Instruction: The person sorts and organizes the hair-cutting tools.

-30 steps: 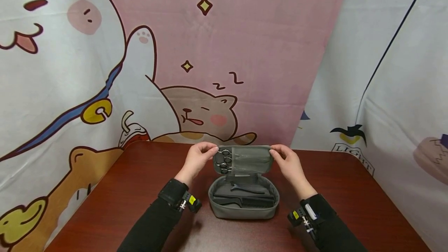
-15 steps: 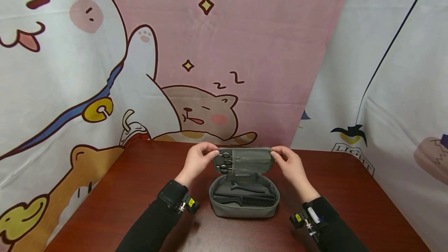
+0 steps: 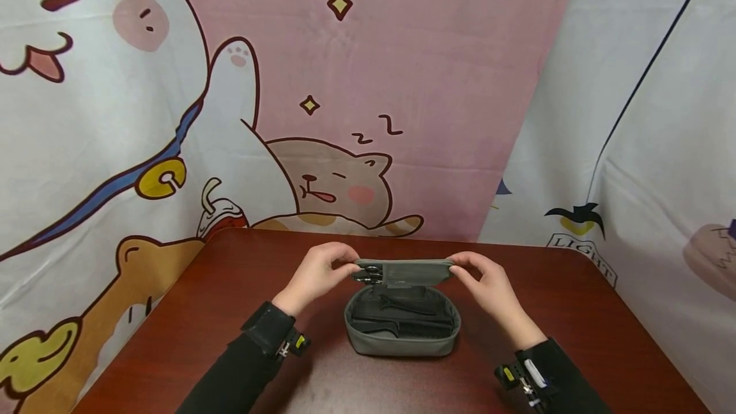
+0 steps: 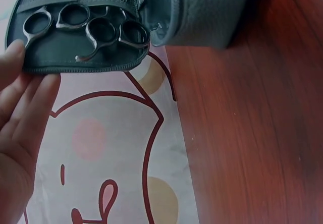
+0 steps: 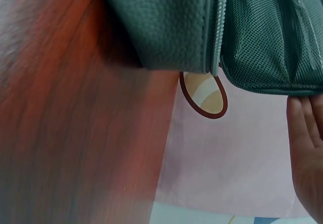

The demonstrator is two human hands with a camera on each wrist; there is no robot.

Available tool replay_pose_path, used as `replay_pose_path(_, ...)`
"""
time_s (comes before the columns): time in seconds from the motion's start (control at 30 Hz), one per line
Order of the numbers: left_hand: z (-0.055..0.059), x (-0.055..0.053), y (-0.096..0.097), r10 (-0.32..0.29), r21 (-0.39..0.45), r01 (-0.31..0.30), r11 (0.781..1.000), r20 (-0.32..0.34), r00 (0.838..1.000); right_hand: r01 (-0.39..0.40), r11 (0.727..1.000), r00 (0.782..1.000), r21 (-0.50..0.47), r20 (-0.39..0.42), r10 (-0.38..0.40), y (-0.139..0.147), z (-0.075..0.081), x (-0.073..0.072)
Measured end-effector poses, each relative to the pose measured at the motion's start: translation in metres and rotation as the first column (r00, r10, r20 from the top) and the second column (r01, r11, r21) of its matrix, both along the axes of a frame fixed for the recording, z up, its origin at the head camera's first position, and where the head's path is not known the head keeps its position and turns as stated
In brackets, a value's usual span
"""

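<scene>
Cartoon-print backdrop (image 3: 443, 75) behind reddish-brown wood-grain table (image 3: 345, 385). Grey-green zippered case (image 3: 402, 346) sits upright on table. Lid (image 3: 416, 272) raised at case's far side, tilted; mesh pockets (image 5: 267, 37) inside. Left hand (image 3: 313, 275) pinches lid's left corner, thumb on inner face; right hand (image 3: 493, 285) pinches opposite corner. Dark comb (image 3: 424, 329) in case; hair clip (image 3: 409, 306) behind it. Scissors (image 4: 90, 30) in lid, finger rings exposed.

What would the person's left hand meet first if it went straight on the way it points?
The left hand pinches the case lid, so that comes first; the scissor handles seem next, though depth is unclear.
</scene>
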State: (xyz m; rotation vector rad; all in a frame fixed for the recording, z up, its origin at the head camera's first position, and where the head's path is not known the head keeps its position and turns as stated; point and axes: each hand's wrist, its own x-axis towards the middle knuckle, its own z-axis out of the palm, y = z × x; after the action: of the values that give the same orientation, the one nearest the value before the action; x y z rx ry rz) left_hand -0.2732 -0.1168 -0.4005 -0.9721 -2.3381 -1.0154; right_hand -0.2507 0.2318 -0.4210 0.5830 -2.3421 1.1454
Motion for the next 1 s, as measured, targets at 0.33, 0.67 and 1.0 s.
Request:
replay_pose_path(0.33,-0.003,0.013,-0.008,-0.166,-0.101,0.161,0.982,-0.053,0.985,-0.126,0.986,0.978,0.112,-0.150,0.142,0.008,-0.005,0.015)
replay_pose_path(0.67,-0.012,0.020,-0.009,-0.271,-0.290,0.207,0.935,-0.202,0.941,-0.255,0.934,0.933,0.251,-0.190,0.305,0.016,-0.012,0.025)
replay_pose_path(1.0,-0.028,0.032,-0.002,-0.286,-0.406,0.152,0.901,-0.294,0.912,-0.307,0.881,0.900,0.359,-0.192,0.392,0.018,-0.024,0.032)
